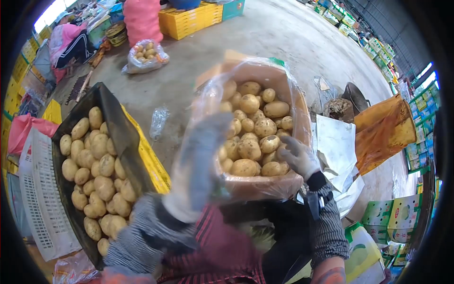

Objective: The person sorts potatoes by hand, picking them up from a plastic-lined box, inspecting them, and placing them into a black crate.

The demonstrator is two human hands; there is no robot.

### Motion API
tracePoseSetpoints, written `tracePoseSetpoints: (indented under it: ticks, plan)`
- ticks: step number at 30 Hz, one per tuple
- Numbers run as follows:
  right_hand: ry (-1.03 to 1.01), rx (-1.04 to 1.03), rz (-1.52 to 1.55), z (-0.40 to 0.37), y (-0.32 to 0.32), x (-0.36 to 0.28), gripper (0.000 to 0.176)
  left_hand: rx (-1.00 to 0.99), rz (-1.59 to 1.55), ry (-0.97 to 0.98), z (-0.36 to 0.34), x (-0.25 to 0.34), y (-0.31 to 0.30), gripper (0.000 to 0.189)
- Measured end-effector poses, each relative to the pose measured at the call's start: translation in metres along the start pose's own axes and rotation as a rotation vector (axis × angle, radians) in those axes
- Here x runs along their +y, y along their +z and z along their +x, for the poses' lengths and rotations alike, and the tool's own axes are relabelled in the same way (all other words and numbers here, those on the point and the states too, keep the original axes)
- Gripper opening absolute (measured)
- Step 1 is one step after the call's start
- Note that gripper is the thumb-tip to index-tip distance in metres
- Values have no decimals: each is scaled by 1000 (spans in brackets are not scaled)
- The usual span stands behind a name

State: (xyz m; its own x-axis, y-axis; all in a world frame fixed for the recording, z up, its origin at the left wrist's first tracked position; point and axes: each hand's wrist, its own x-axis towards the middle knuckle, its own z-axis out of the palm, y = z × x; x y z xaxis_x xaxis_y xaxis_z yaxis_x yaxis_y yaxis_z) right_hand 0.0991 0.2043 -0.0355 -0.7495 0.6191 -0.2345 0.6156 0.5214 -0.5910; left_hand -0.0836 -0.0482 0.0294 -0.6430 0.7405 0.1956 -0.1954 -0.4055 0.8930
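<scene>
A cardboard box lined with clear plastic (302,113) stands in front of me, holding many potatoes (249,146). My gloved right hand (300,158) is at the box's right side, fingers spread and touching the potatoes near the rim. Over the box's left edge is my gloved left hand (198,161), raised and smeared by motion; its fingers and anything in them cannot be made out. To the left, a dark-lined crate (125,128) is full of potatoes (104,187).
A white perforated crate (45,189) leans at the far left. A bag of potatoes (146,54) lies on the floor beyond. White sheets (335,151) and a stained brown board (385,132) are right of the box. Someone in pink (71,40) crouches at upper left.
</scene>
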Motion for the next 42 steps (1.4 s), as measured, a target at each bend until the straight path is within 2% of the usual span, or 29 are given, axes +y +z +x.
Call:
tracePoseSetpoints:
  ticks: [1, 2, 3, 4, 5, 8, 10, 12, 14, 15, 16, 17, 20, 22, 24, 25, 26, 28, 29, 30, 31, 32, 33, 34, 36, 38, 39, 41, 42]
  plan:
    - [-140, 84, -37, 22, 8, 20, 56, 54, -68, -49, 2, -13, 28, 44]
    - [-216, 88, -125, 42, 19, 37, 55, 51, 68, -22, -2, -30, 49, 40]
    - [-297, 92, -215, 63, 30, 51, 54, 20, 22, -150, -5, -35, 64, 38]
    - [-380, 95, -305, 77, 33, 42, 54, -12, 3, -168, -6, -51, 74, 37]
    - [-134, 4, -134, 90, 34, 34, 55, -6, -6, -238, -8, -61, 77, 37]
    - [-218, 142, -432, 156, 53, 65, 58, 146, -220, -333, -11, -83, 75, 36]
    - [-252, 245, -580, 186, 38, 37, 57, 253, -314, -331, -2, -77, 70, 40]
    - [-163, 253, -596, 240, 40, 39, 52, 301, -249, -233, 1, -88, 61, 46]
    - [-71, 333, -637, 283, 45, 47, 47, 347, -339, -284, 0, -94, 52, 50]
    - [-41, 355, -742, 289, 51, 54, 46, 340, -407, -305, 3, -91, 54, 44]
    - [7, 459, -582, 322, 74, 73, 46, 282, -372, -299, 5, -89, 51, 41]
    - [29, 361, -578, 326, 68, 71, 51, 255, -369, -306, 8, -87, 51, 42]
    - [32, 145, -502, 286, 33, 37, 59, 260, -345, -349, 9, -85, 51, 45]
    - [-49, 181, -229, 255, 30, 40, 77, 261, -351, -346, 8, -90, 54, 47]
    - [-229, 168, 112, 201, 30, 27, 69, 290, -366, -285, 5, -99, 55, 46]
    - [-247, 52, 291, 162, 18, 7, 73, 238, -287, -278, 3, -100, 53, 48]
    - [-269, -69, 470, 121, 6, -9, 77, 228, -433, -352, 3, -100, 54, 49]
    - [-553, 15, 415, 56, 9, -22, 84, 210, -716, -499, 5, -96, 60, 52]
    - [-551, 16, 449, 22, 6, -30, 86, 55, -799, -571, 10, -91, 67, 48]
    - [-568, -6, 494, -9, 0, -41, 89, 12, -914, -671, 2, -99, 65, 49]
    - [-462, -32, 555, -36, -11, -52, 88, -12, -1023, -750, -4, -97, 66, 50]
    - [-359, -71, 611, -56, -20, -59, 87, -63, -886, -682, -12, -92, 72, 50]
    - [-378, -13, 595, -70, -23, -60, 82, -28, -816, -685, -18, -91, 75, 49]
    - [-385, 66, 572, -83, -24, -61, 77, -141, -695, -548, -21, -73, 82, 45]
    - [-448, 299, 211, -100, -25, -65, 71, -308, -589, -476, -29, -72, 80, 59]
    - [-404, 415, -11, -116, -22, -69, 63, -361, -680, -539, -33, -81, 78, 60]
    - [-346, 413, -43, -123, -22, -74, 60, -394, -722, -576, -34, -83, 77, 61]
    - [-248, 395, -9, -130, -22, -80, 54, -502, -360, -311, -38, -83, 78, 64]
    - [-204, 374, 64, -129, -23, -79, 52, -485, -341, -304, -39, -82, 79, 66]
